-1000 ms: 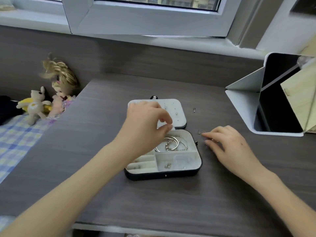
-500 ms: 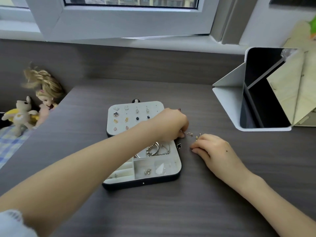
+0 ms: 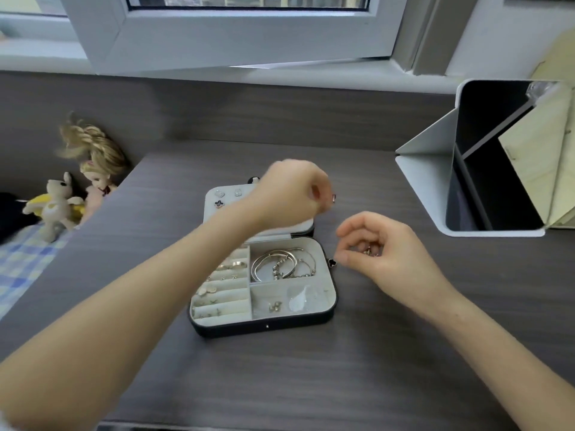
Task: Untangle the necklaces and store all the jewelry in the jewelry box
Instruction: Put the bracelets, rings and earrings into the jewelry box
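- Both bare forearms reach in from the near edge over the dark wood-grain surface (image 3: 311,377).
- The jewelry box (image 3: 263,325) lies open at the middle of the surface, its pale tray facing up.
- In the tray's near right compartment lie a few small charms (image 3: 275,306) and a clear plastic bag (image 3: 299,298). The padded rolls on the left hold small earrings and rings.
- The far right compartment holds a heap of silver bangles (image 3: 281,264).
- The right hand (image 3: 384,251) is just right of the box, fingers curled, pinching a small metal piece (image 3: 370,251) between thumb and fingertips.
- A black clover pendant (image 3: 332,262) lies on the surface, just beside the box's right wall and near the right fingertips.
- The left hand (image 3: 292,194) is above the flat-open lid (image 3: 224,213). It is blurred and its fingers are curled; I cannot tell whether it grasps anything.
- A tiny ring-like item (image 3: 334,198) shows just past the left fingertips.
- Stud earrings (image 3: 219,204) are pinned on the lid.
- Farther off are a white open organizer (image 3: 429,181) at the right, a doll (image 3: 99,172) and a plush toy (image 3: 57,206) at the left, and a window frame (image 3: 242,35) behind.
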Available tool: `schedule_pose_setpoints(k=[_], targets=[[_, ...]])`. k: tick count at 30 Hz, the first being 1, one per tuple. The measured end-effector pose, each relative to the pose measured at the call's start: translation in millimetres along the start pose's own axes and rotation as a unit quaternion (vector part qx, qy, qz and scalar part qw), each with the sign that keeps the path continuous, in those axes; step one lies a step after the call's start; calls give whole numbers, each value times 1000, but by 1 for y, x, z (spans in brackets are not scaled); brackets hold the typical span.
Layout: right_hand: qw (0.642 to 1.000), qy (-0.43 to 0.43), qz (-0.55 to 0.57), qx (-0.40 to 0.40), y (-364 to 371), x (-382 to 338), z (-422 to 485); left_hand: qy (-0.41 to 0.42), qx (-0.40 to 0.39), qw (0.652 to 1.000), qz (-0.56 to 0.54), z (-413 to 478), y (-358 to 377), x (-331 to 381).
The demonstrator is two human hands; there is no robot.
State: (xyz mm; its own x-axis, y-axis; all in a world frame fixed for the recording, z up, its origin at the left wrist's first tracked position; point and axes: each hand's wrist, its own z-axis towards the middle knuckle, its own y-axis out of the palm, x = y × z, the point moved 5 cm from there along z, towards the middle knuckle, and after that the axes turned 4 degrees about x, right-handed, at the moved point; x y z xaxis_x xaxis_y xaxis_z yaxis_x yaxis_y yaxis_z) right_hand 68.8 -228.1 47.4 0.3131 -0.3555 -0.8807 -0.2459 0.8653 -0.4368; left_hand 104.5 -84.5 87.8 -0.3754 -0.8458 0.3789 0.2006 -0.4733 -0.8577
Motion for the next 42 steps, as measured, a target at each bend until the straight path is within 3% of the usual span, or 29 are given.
schedule_pose_setpoints(k=[2, 4, 6, 9, 14, 18, 24, 28, 31, 38, 42], targets=[[997, 16, 27, -67, 21, -18, 2, -81, 50, 985, -143, -21, -30, -16], [990, 34, 27, -133, 46, -31, 4, -143, 83, 944, -285, -51, -51, -30], [983, 43, 8, -181, 69, -40, 9, -175, 132, 907, -359, -81, -66, -44], [974, 39, -57, -214, 97, -46, 17, -212, 197, 864, -412, -123, -73, -59], [955, 52, -120, -265, 119, -56, 23, -266, 204, 846, -416, -173, -57, -72], [949, 38, -178, -258, 126, -61, 28, -271, 193, 842, -425, -187, -47, -72], [939, -61, -273, -201, 125, -70, 23, -273, 188, 836, -437, -191, -37, -70], [976, -73, -133, -159, 108, -80, 21, -265, 187, 839, -436, -192, -33, -69], [981, -61, -46, -180, 100, -84, 12, -259, 180, 840, -441, -190, -31, -65], [983, -52, -39, -173, 100, -78, 7, -253, 145, 846, -447, -181, -27, -56], [978, -7, -11, -208, 96, -76, 5, -249, 156, 890, -349, -182, -30, -56]])
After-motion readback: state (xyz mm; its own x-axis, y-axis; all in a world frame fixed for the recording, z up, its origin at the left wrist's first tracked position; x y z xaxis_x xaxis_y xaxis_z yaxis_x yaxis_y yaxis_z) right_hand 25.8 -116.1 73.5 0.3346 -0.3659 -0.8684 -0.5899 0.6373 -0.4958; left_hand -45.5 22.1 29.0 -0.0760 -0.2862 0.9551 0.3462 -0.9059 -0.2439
